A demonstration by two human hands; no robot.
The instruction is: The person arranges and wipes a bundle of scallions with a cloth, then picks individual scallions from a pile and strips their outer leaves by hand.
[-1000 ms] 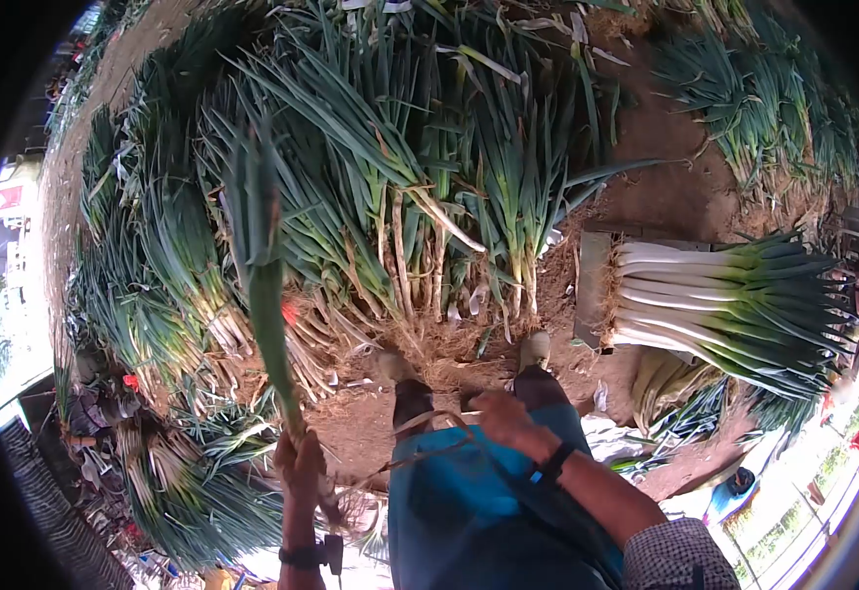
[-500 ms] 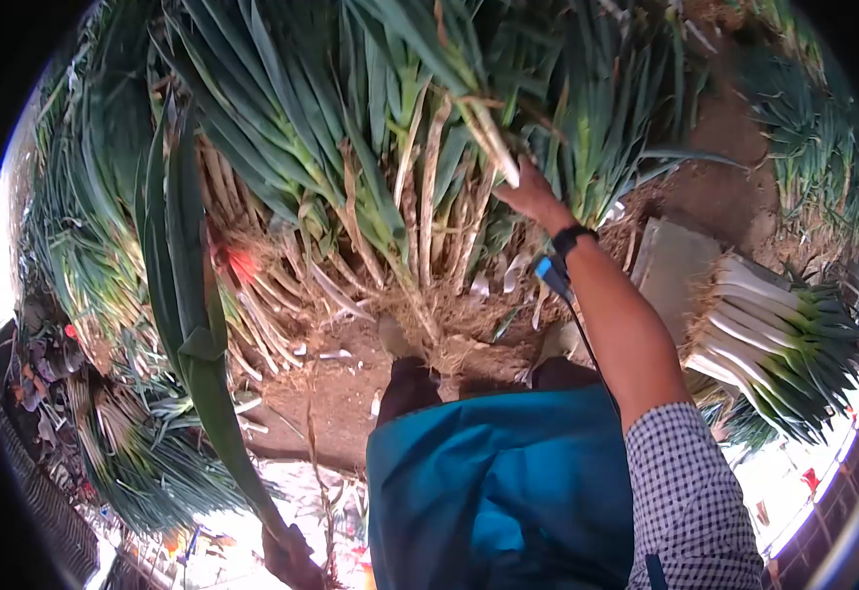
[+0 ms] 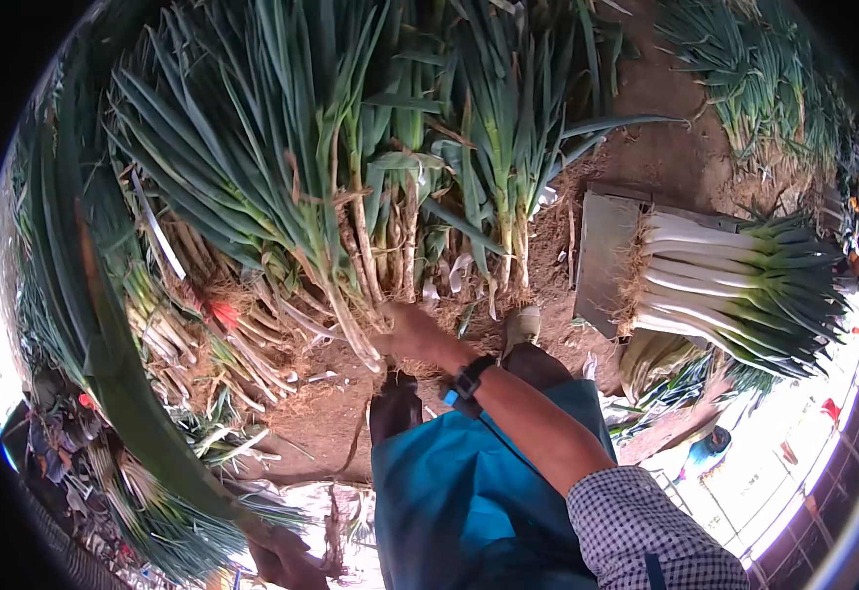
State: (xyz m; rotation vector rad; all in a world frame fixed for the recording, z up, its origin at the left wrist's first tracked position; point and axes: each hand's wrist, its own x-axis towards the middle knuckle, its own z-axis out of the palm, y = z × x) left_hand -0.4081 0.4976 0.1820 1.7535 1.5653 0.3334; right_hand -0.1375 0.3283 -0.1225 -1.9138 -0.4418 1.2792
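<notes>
At the lower left my left hand (image 3: 287,560), in shadow, is closed around the lower end of a long leek (image 3: 144,423). Its stalk and broad dark green leaves curve up along the left side. My right hand (image 3: 418,334), with a black watch on the wrist, is at the root end of a soil-marked leek (image 3: 351,320) in front of my feet. Its fingers are turned away and blurred, so their grip does not show. Behind it several untrimmed leeks (image 3: 410,236) stand upright in a leaning row.
A stack of clean white leeks (image 3: 705,265) lies at the right on a grey board (image 3: 606,261). More leeks (image 3: 744,88) stand at the upper right. A red tie (image 3: 223,313) shows among root ends at the left. Peeled scraps lie on the dirt floor (image 3: 326,423).
My right hand has come down and left, away from a white leek stem, to a root end nearer my feet. The leek in my left hand has swung further left. The view has shifted.
</notes>
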